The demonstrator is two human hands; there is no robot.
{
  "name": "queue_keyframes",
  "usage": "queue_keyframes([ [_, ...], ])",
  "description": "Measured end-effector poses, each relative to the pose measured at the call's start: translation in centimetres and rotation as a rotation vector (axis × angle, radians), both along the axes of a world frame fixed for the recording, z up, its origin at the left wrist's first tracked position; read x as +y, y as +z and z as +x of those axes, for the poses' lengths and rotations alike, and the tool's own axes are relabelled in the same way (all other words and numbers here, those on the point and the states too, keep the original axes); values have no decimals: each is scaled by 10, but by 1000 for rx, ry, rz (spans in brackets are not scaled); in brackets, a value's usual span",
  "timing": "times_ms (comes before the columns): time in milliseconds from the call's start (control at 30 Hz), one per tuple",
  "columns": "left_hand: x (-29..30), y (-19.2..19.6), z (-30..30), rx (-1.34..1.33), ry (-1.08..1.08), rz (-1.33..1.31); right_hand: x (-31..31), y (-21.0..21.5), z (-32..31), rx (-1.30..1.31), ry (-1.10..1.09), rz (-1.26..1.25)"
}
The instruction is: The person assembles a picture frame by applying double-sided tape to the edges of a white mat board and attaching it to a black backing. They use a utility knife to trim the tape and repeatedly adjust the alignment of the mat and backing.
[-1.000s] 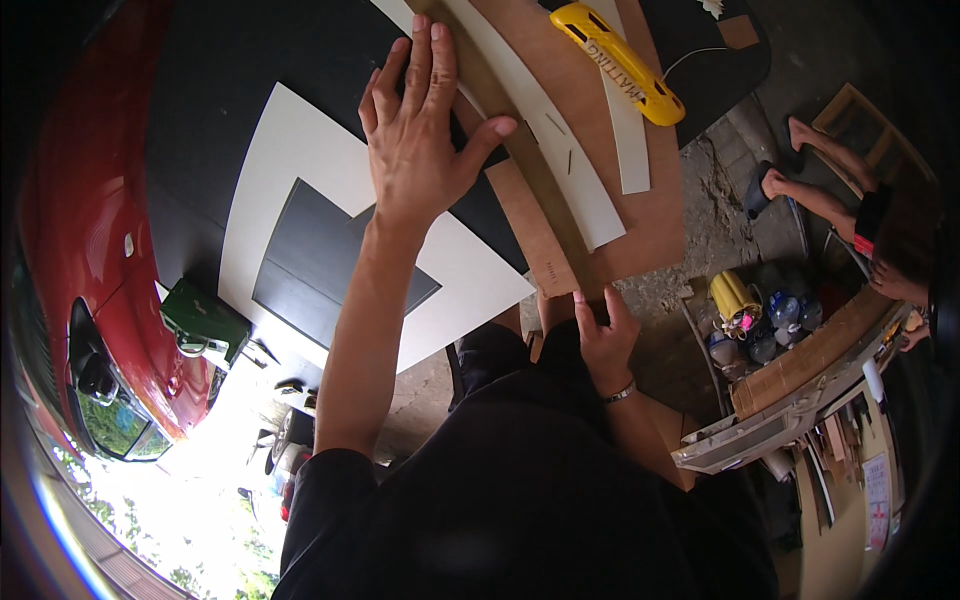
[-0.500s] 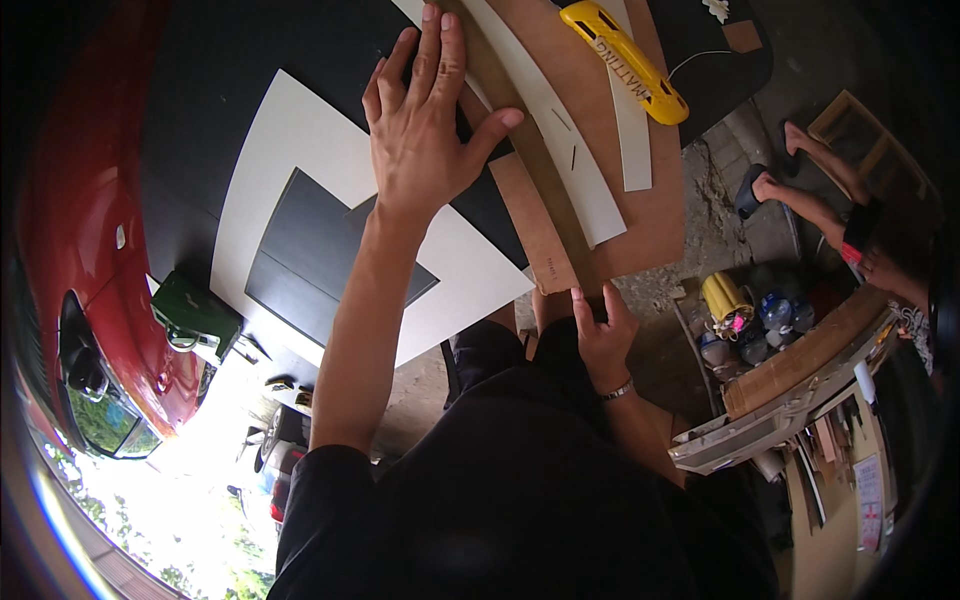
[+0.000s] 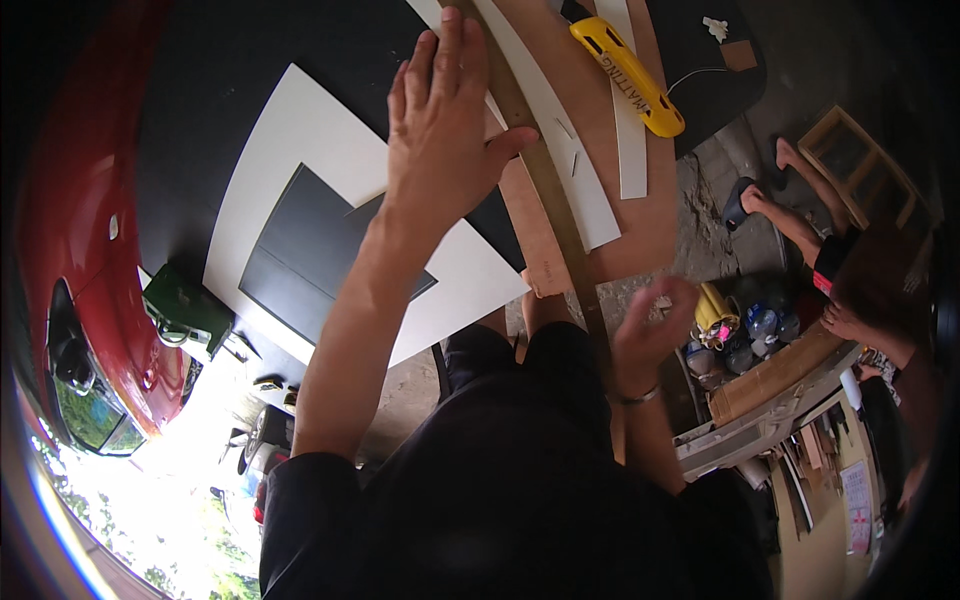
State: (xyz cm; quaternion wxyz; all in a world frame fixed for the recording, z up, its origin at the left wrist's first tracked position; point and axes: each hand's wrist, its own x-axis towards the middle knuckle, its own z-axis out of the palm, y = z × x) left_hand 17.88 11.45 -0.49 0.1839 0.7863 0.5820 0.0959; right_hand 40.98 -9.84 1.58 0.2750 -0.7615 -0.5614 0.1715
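Olive-brown straightedge strip point(image 3: 563, 205) at 1 o'clock from view centre, running toward 4. Left hand point(image 3: 440, 140) at 12: palm down, thumb out on strip. Right hand point(image 3: 655, 325) at 3, just beside strip's lower end; blurred, can't tell finger spread or contact. I'd press evenly, pin both ends against pivoting. Slit white strip point(image 3: 590, 210) alongside; yellow tool point(image 3: 630, 78) farther out at 1; white board point(image 3: 290, 125) at 10.

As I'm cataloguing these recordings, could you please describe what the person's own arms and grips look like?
Short black sleeves leave both forearms bare. The left grip and right grip wear no gloves. A slim, metallic-looking band circles the right wrist; none shows on the left.
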Motion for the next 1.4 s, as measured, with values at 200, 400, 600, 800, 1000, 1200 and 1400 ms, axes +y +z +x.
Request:
queue_keyframes([
  [200,-2,10,18,28,44,-87,221,-1,-13,-354,409,164],
  [400,-1,23,22,85,63,-168,254,-5,-14,-446,492,127],
  [600,-5,22,28,144,104,-180,207,30,-20,33,463,-127],
  [800,-3,25,30,174,118,-219,178,27,-33,74,567,-332],
  [1000,-3,26,30,153,127,-250,177,34,-42,66,537,-416],
  [1200,-4,24,35,162,137,-251,174,44,-48,9,534,-471],
  [1400,-4,23,33,179,137,-244,169,47,-50,13,494,-514],
])
